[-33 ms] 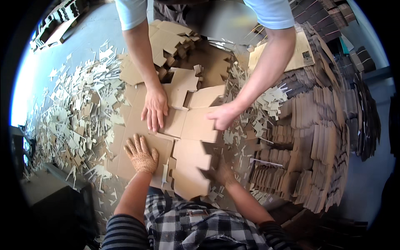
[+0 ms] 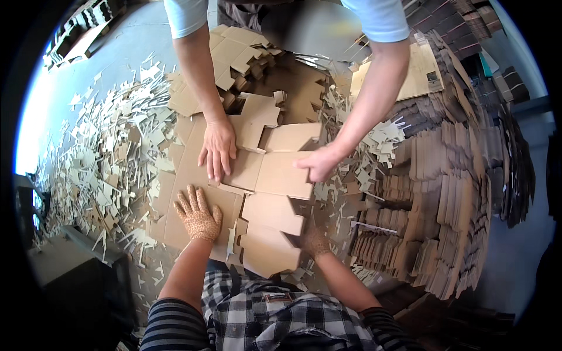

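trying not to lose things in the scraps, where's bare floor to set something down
Bare floor: upper left, past the scraps, and far right, beyond the cardboard stacks. Crowded: the cardboard sheets, with your left hand and a co-worker's hands on them.

A brown cardboard sheet (image 2: 229, 206) lies flat, its right flaps (image 2: 273, 212) raised.

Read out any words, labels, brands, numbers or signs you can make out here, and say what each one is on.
None can be read.
Small rectangular patch on the black-and-white checked cloth garment: too small to read.
Small dark square mark on the flat pale-tan sheet: too small to tell whether it is text.
Flat brown cut-out cardboard in the middle: no lettering I can make out.
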`<state>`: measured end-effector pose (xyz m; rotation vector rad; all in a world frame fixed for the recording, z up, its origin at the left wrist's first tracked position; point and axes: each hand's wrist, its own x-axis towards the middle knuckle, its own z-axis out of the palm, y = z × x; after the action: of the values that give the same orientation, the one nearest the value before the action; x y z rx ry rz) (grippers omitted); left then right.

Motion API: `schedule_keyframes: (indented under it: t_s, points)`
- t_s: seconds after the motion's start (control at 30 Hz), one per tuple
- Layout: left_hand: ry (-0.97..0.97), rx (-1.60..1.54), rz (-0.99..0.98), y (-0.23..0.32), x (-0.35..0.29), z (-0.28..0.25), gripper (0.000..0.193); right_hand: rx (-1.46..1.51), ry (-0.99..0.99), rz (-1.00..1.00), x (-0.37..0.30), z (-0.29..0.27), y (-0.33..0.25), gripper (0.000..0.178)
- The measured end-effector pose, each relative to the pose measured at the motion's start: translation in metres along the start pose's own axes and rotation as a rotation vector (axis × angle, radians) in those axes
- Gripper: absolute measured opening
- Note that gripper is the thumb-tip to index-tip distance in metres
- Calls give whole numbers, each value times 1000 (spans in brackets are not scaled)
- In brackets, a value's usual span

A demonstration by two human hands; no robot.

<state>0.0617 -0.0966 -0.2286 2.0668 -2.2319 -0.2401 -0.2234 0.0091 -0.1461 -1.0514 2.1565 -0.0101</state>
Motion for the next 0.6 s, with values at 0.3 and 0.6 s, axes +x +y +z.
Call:
schedule_keyframes:
  t_s: [0.3, 0.6]
  points:
    - [-49, 12, -5, -5, 1, -5, 70, 661, -44, -259, 57, 28, 68, 36]
    - [-53, -41, -23, -7, 3, -8, 70, -366, -127, -656, 108, 26, 37, 56]
